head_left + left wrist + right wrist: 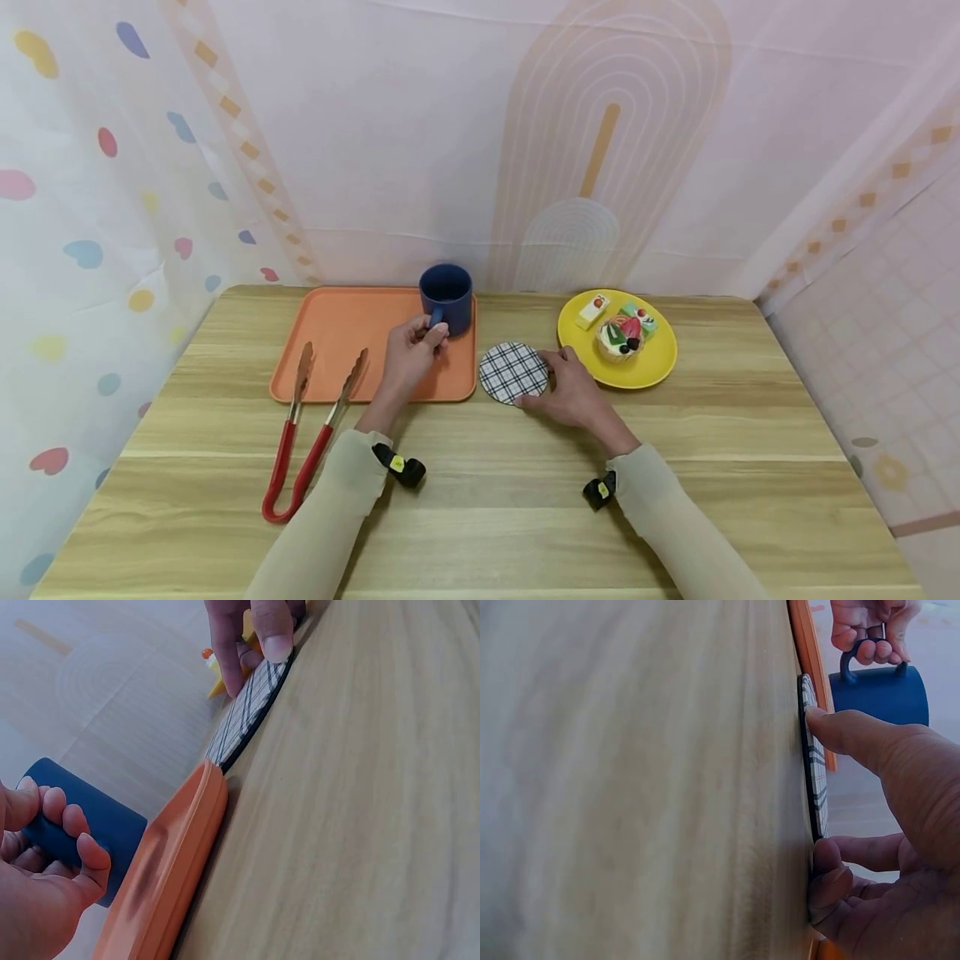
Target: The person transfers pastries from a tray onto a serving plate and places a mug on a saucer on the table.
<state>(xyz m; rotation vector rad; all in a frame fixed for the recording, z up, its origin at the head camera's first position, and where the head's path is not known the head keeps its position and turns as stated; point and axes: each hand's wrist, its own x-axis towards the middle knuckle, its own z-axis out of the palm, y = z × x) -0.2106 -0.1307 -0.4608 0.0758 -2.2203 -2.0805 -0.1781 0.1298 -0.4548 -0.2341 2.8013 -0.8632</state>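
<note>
A dark blue mug [447,298] stands upright on the right end of the orange tray [375,315]. My left hand [412,350] grips its handle with curled fingers, as the left wrist view also shows. Just right of the tray, a round coaster [513,372] with black-and-white plaid and a dark underside lies on the wooden table [495,492]. My right hand [572,392] holds the coaster by its edge, with the thumb on the near side and the fingers at the right side. In the right wrist view the coaster [819,780] is seen edge-on between thumb and fingertips.
A yellow plate [652,364] with a fruit tart [619,337] and small cake pieces [592,311] sits beyond my right hand. Red-handled tongs [281,467] lie spread at left, their tips on the tray. Patterned curtains [390,150] rise behind the table's far edge.
</note>
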